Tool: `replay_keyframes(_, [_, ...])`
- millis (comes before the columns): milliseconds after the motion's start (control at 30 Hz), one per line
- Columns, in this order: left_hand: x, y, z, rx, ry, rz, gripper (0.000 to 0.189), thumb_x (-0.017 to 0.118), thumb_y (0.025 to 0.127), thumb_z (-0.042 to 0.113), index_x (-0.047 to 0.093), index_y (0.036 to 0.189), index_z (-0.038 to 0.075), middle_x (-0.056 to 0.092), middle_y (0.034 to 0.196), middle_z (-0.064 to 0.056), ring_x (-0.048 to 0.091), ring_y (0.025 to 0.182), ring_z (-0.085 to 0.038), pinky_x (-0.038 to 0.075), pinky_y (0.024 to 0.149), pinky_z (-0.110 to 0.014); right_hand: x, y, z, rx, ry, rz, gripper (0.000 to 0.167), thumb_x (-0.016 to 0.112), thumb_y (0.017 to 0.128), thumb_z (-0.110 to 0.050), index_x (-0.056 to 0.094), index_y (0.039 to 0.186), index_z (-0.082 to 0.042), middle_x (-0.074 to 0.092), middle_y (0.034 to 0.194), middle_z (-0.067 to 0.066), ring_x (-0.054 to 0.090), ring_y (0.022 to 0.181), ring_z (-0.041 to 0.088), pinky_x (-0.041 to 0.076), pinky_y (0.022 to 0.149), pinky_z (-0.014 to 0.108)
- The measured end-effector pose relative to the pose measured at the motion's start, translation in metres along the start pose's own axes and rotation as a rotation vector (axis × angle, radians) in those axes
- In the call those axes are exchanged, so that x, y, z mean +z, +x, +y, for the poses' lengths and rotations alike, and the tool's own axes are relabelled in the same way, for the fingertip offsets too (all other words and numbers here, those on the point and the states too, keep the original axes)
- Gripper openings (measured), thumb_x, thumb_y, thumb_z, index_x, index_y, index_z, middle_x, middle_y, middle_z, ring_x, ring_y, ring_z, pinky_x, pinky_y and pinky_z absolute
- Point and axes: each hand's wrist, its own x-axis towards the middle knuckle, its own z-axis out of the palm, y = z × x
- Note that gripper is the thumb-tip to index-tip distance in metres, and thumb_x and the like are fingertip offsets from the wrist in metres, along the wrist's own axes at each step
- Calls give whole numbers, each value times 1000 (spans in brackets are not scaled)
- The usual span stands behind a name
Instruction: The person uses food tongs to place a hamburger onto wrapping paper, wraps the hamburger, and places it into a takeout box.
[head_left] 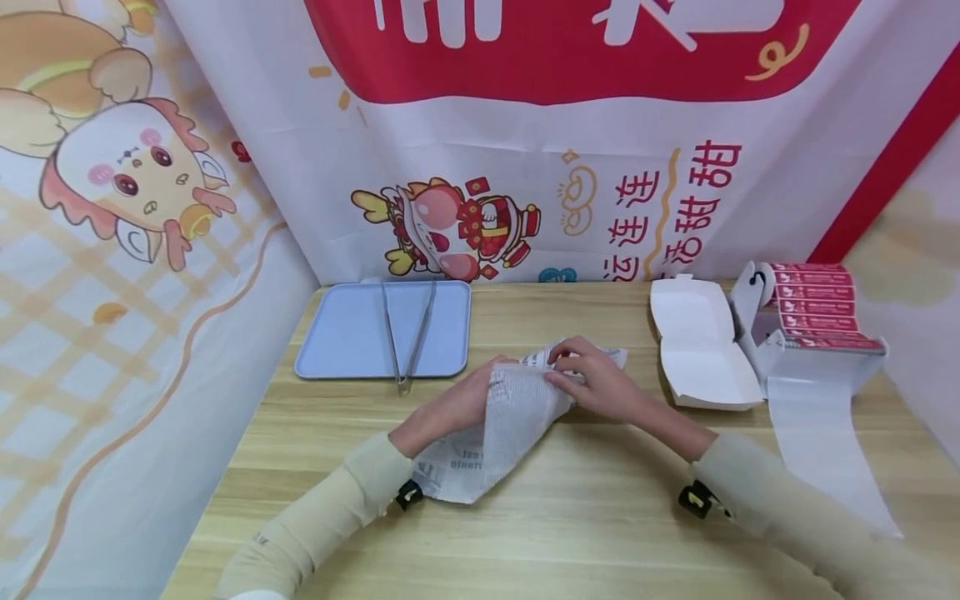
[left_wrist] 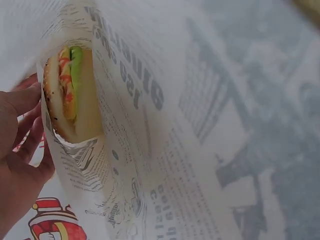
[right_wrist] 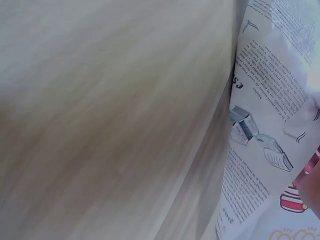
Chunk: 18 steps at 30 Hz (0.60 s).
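A sheet of newsprint-patterned wrapping paper [head_left: 525, 417] is folded around a burger [left_wrist: 72, 95]; the left wrist view shows its seeded bun, with orange-and-yellow filling and a green leaf. My left hand [left_wrist: 22, 145] holds the wrapped burger from the side, fingers bent against the paper. From the head, a paper flap covers most of that hand's fingers. My right hand [head_left: 600, 385] pinches the top fold of the paper between thumb and fingers. In the right wrist view the printed paper [right_wrist: 265, 115] hangs along the right, and only a bit of the hand shows at the edge.
A blue tray [head_left: 345, 333] with metal tongs [head_left: 405, 367] across it lies at the back left of the wooden table [head_left: 600, 533]. An opened white box [head_left: 705, 350] stands at the back right, beside a dispenser with a red label roll [head_left: 817, 300]. Its backing strip [head_left: 825, 450] trails forward.
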Motion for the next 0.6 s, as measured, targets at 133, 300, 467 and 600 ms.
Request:
replay_keyframes(133, [-1, 1, -4, -34, -56, -12, 43, 60, 99, 15, 53, 140, 5, 57, 140, -13, 53, 131, -27, 41, 114, -44, 8, 6, 1, 92, 25, 57, 17, 69, 94, -22, 76, 83, -11, 67, 98, 6, 59, 97, 21, 52, 84, 40])
replay_keyframes(300, [-4, 3, -9, -65, -123, -17, 34, 66, 95, 15, 64, 129, 9, 66, 130, -8, 61, 122, -22, 49, 106, -38, 13, 8, 4, 182, -20, 63, 20, 71, 93, -25, 77, 81, -10, 69, 93, 7, 61, 91, 22, 52, 81, 40])
replay_keyframes(467, [-9, -3, -16, -105, -256, -3, 32, 55, 99, 11, 62, 130, 7, 68, 127, -11, 65, 117, -24, 52, 101, -37, 14, 11, 5, 206, -75, 38, 21, 71, 93, -27, 78, 79, -12, 69, 80, 1, 59, 73, 14, 49, 67, 31])
replay_keyframes(600, [-12, -10, -19, -158, -503, 25, 40, 36, 104, 11, 43, 141, -1, 59, 136, -23, 59, 126, -35, 47, 109, -46, 12, 13, 6, 203, -98, 19, 22, 70, 93, -26, 77, 76, -14, 64, 64, -6, 48, 55, 8, 39, 53, 24])
